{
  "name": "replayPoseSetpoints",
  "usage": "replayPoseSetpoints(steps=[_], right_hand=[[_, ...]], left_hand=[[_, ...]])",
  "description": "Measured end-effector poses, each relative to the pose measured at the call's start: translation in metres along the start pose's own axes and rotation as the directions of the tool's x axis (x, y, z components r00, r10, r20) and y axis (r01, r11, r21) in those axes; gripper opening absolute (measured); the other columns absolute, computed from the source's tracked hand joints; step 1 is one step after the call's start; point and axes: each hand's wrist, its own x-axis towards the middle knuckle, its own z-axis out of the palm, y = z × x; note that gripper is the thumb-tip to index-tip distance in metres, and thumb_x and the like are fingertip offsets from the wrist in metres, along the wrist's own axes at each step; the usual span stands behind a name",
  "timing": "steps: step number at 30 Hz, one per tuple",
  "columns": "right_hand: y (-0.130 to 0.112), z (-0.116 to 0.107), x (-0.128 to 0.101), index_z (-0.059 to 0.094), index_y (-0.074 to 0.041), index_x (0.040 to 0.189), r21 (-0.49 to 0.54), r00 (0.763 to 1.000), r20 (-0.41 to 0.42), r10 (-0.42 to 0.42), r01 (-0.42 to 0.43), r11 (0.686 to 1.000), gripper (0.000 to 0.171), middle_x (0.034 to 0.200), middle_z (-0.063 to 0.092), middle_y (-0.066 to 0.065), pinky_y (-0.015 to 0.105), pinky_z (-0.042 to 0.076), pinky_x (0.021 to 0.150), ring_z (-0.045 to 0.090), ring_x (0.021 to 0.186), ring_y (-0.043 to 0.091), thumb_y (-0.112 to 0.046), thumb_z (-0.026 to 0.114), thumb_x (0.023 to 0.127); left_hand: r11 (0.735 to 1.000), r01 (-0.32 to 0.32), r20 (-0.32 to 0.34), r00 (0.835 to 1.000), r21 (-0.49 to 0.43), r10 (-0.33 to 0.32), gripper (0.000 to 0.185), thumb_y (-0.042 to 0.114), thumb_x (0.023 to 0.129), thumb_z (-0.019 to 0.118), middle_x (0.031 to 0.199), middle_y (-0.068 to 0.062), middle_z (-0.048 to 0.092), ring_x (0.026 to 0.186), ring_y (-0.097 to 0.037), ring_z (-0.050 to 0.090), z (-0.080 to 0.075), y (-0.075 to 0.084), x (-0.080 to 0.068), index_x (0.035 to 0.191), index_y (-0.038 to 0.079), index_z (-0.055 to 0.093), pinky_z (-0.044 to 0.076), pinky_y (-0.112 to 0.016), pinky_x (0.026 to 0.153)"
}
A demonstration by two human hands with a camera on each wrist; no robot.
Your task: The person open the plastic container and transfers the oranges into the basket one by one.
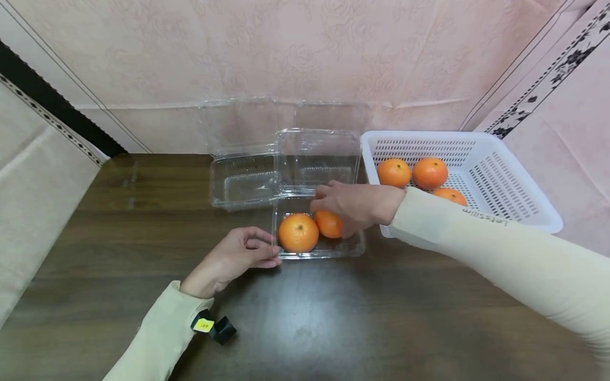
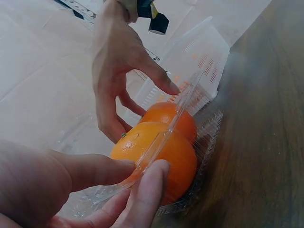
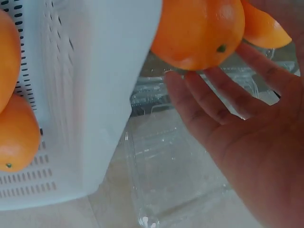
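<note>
A dark wooden table [image 1: 143, 211] fills the head view, backed by pink cloth. On its right side stands a white perforated basket [image 1: 505, 174] with three oranges [image 1: 430, 172] inside. Left of the basket, an open clear plastic clamshell box [image 1: 343, 248] sits near the table's middle, its lid raised behind it, and a second empty clamshell [image 1: 243, 182] lies just behind and to the left. Two oranges lie in the near box: a front orange [image 1: 298, 233] at the left and a second orange [image 1: 329, 224] just beside it on the right. The right hand [image 1: 355, 203] is over the box with its fingers spread and loosely bent, hovering at the second orange; no closed grip on it shows. The left hand [image 1: 233, 259] pinches the box's front-left rim between thumb and fingertips [image 2: 152, 183], close to the front orange.
</note>
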Motion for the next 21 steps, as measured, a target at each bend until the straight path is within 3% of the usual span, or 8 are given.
replayPoseSetpoints(steps=[9, 21], right_hand=[[0.001, 0.011, 0.002, 0.052, -0.022, 0.144, -0.073, 1.000, -0.009, 0.011, -0.012, 0.997, 0.071, 0.154, 0.044, 0.008, 0.043, 0.062, 0.095, 0.044, 0.134, 0.030, -0.007, 0.083, 0.082], [0.007, 0.019, 0.009, 0.054, -0.020, 0.144, -0.131, 0.998, -0.038, -0.040, 0.035, 0.991, 0.068, 0.150, 0.049, 0.007, 0.040, 0.063, 0.095, 0.043, 0.130, 0.027, -0.007, 0.083, 0.083]], left_hand=[[0.998, 0.000, 0.010, 1.000, -0.062, 0.001, 0.038, 0.003, 0.097, 0.067, 0.110, -0.021, 0.071, 0.092, -0.019, 0.076, 0.000, 0.001, 0.001, 0.130, -0.009, 0.051, 0.063, -0.037, 0.093], [0.997, 0.018, 0.023, 1.000, -0.080, -0.016, 0.039, 0.003, 0.097, 0.067, 0.108, -0.019, 0.073, 0.091, -0.019, 0.076, 0.000, -0.001, 0.002, 0.130, -0.009, 0.051, 0.063, -0.038, 0.094]])
